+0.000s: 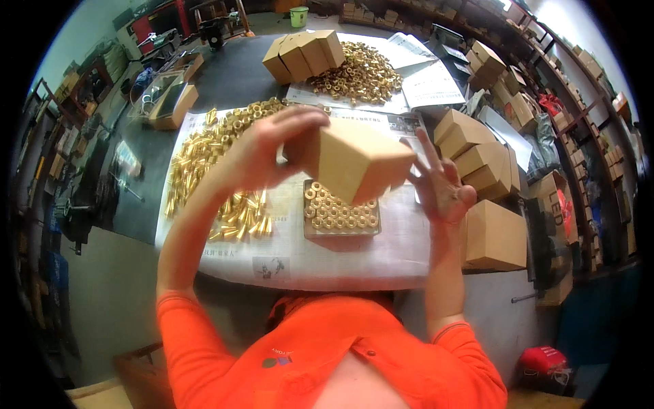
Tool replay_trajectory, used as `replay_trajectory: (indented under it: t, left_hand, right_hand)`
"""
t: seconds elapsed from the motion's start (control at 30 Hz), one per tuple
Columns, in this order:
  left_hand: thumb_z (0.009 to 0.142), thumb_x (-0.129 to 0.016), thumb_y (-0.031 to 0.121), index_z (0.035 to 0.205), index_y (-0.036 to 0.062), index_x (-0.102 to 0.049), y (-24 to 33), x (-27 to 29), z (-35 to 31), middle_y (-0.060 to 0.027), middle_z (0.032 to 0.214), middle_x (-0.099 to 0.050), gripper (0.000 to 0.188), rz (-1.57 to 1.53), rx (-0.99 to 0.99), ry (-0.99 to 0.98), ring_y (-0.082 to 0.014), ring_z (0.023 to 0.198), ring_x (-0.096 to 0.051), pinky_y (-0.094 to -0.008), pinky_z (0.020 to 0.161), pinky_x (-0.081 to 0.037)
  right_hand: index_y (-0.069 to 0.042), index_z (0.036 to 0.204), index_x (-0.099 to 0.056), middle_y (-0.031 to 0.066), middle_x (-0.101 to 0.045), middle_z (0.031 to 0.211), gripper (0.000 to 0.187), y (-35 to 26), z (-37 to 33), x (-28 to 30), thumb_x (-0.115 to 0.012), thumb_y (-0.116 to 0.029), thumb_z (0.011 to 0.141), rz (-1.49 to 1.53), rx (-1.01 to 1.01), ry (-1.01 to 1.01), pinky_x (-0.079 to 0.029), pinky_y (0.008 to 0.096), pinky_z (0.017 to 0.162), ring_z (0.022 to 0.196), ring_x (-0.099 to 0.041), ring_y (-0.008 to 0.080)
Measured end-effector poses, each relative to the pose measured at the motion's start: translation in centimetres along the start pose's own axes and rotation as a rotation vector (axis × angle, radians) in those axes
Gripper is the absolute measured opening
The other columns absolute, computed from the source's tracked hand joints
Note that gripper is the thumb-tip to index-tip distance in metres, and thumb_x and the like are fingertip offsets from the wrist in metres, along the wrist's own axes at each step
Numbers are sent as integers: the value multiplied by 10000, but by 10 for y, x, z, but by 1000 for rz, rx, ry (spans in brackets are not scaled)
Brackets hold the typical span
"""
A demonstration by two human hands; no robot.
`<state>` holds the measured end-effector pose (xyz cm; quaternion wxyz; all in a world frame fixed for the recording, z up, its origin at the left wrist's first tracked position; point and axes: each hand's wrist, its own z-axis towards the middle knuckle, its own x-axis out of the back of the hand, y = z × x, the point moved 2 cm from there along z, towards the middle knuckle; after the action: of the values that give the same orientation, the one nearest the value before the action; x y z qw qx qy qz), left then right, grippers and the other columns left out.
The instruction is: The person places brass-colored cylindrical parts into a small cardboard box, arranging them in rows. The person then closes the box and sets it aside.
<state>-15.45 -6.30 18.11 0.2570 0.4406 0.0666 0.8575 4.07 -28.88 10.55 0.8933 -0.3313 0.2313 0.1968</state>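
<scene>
My left hand (262,153) has its fingers curled over the top and near side of a small cardboard box (354,163), thumb tucked under toward its corner, so the box hangs gripped in the air above the table. My right hand (439,187) is at the box's right edge with the fingers spread wide and pointing up; only the fingertips (417,158) seem to touch the cardboard, and I cannot tell whether they press on it or just brush it.

Directly beneath the box lies an open shallow tray (340,232) packed with neat rows of brass nuts (337,215). To its left, just past my left wrist, a loose heap of long brass fittings (208,163) spreads across the sheets of newspaper (327,255) that cover the near part of the table.

On my right, closed cardboard boxes (477,153) are stacked, with one bigger carton (496,235) near my right forearm. Farther back sits a big mound of brass nuts (361,71) on paper, and a row of small cartons (303,54) stands touching it on the left. The dark tabletop (231,78) shows beyond. My orange shirt (327,354) fills the lower edge.
</scene>
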Motion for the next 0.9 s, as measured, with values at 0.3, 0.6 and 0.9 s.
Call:
replay_trajectory:
  t: [0.3,0.6,0.9]
  left_hand:
    - [706,-663,-12,1225,119,-579,5,-70,2,-102,1306,-548,542,51,-232,-182,-322,1197,-543,-399,912,-523]
    - [669,-688,20,1382,178,-455,-29,-93,-46,-112,1171,-613,767,298,180,-106,-301,887,-647,-379,682,-536]
    - [778,-643,-11,1336,40,-478,-50,-104,-102,-150,957,-681,584,22,583,-58,-248,838,-675,-343,713,-530]
  right_hand:
    - [29,1345,-464,187,-470,1354,533,14,-75,29,-444,-235,883,-118,-372,630,-375,377,1067,1247,-468,286]
    - [88,1335,-447,184,-500,1324,758,50,-94,19,-627,-290,703,-463,-380,742,-408,344,1041,1203,-521,254]
    - [78,1300,-513,140,-458,1378,757,80,-88,-2,-450,-83,564,-777,-373,628,-214,331,1129,1317,-381,237]
